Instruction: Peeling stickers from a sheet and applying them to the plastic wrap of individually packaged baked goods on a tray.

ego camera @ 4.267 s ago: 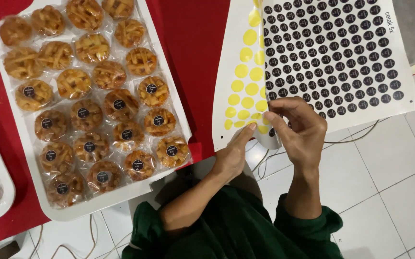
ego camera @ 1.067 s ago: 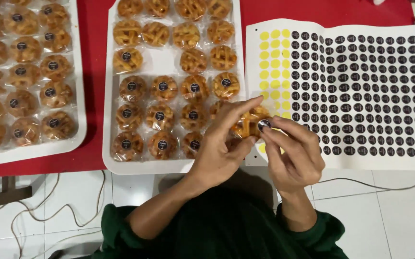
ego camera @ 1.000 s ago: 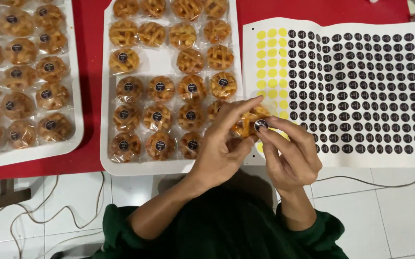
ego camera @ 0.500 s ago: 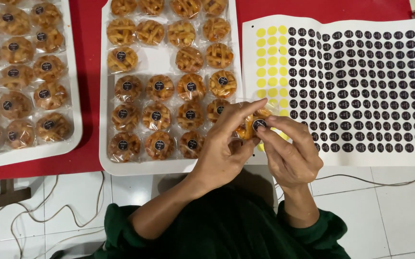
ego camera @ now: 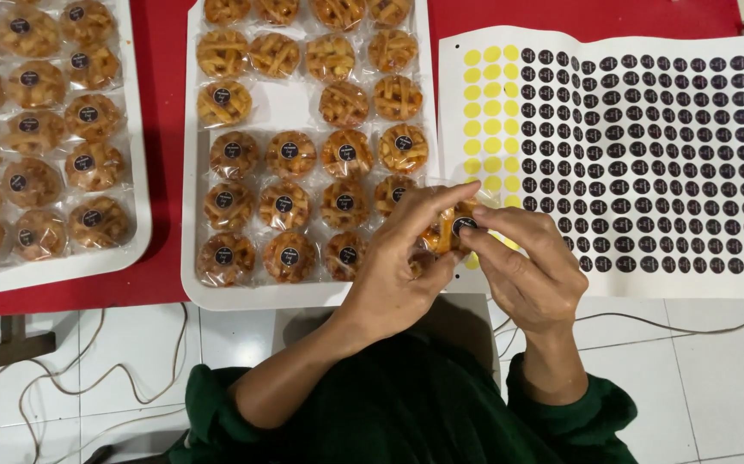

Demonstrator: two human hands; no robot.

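Observation:
My left hand (ego camera: 398, 266) holds a small plastic-wrapped lattice pastry (ego camera: 442, 230) above the near right corner of a white tray (ego camera: 190, 215). My right hand (ego camera: 531, 271) presses a round black sticker (ego camera: 463, 225) onto the pastry's wrapper with thumb and fingers. The tray carries several wrapped pastries; the nearer rows bear black stickers, the far rows are bare. A white sticker sheet (ego camera: 647, 155) lies to the right, covered with black round stickers, with yellow empty spots along its left columns.
A second white tray (ego camera: 136, 206) of stickered pastries sits at the left. Both trays and the sheet rest on a red table (ego camera: 161, 172). White floor tiles and thin cables (ego camera: 131, 378) show below the table edge. Green sleeves cover my arms.
Earlier my hands were at the sticker sheet's edge; since then they hold a pastry together. Over the last second the hands stayed on the pastry with the sticker being pressed on; the view shifted slightly.

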